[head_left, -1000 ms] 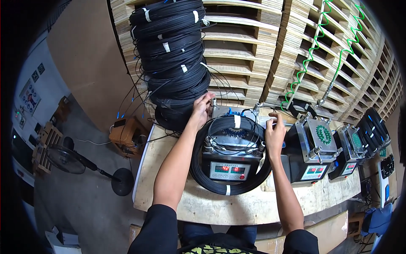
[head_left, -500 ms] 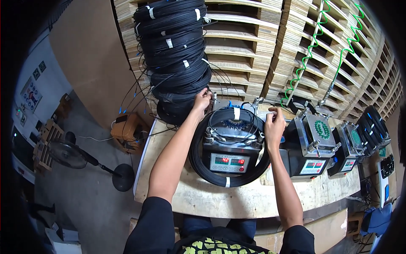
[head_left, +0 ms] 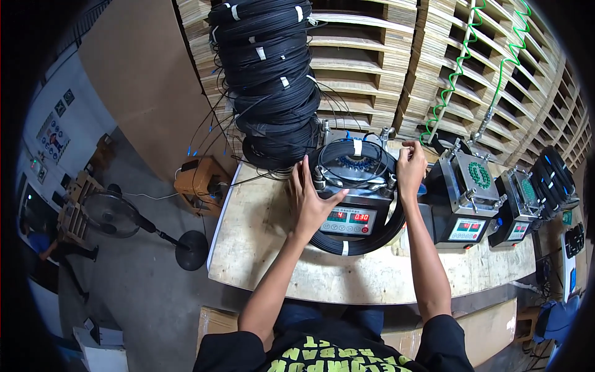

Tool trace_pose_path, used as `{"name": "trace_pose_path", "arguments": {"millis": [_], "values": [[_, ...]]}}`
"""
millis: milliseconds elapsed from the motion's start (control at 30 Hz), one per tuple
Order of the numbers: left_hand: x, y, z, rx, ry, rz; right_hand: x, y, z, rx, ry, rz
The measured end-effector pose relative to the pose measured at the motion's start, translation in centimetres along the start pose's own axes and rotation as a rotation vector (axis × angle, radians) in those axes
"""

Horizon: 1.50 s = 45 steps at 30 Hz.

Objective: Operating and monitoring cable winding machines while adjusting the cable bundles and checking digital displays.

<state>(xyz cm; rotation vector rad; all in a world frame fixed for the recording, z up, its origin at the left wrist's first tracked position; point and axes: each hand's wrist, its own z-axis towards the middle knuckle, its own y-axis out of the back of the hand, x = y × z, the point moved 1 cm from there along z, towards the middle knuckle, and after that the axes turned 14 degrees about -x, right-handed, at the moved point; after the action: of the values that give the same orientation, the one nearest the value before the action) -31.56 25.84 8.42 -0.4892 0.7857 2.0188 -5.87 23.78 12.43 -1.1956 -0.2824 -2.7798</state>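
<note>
In the head view, got a black cable coil (head_left: 381, 240) looped around a boxy machine (head_left: 365, 201) with a lit panel (head_left: 348, 221). Treating that as clock center: can spot the left hand (head_left: 308, 201) at 9, spread open against the coil, and the right hand (head_left: 411, 170) at about 2, curled by the coil's edge; honestly can't tell if gripping. Also got a stack of coils (head_left: 266, 93) at 11.

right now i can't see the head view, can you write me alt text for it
A person's left hand, fingers spread, and right hand, fingers curled, flank a black cable coil on a machine with a lit panel. A tall stack of black coils stands behind, left; two similar machines share the wooden table, right.
</note>
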Motion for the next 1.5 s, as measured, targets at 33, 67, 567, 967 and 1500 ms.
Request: {"name": "trace_pose_path", "arguments": {"millis": [33, 67, 567, 967, 1500], "values": [[-0.3, 0.0, 0.1, -0.007, -0.031, 0.100, 0.1, -0.1, 0.0, 0.000, 0.019, -0.001], [-0.4, -0.2, 0.0, -0.004, -0.031, 0.101, 0.1, -0.1, 0.0, 0.012, -0.002, 0.019], [2.4, 0.4, -0.1, -0.166, -0.160, -0.262, 0.1, 0.4, -0.2, 0.012, 0.004, 0.009], [3.8, -0.6, -0.9, -0.351, 0.137, -0.212, 0.2, 0.6, -0.2, 0.017, -0.017, 0.040], [4.7, -0.1, -1.7, -0.315, 0.033, -0.282, 0.2, 0.6, -0.2, 0.036, -0.006, 0.038]]}}
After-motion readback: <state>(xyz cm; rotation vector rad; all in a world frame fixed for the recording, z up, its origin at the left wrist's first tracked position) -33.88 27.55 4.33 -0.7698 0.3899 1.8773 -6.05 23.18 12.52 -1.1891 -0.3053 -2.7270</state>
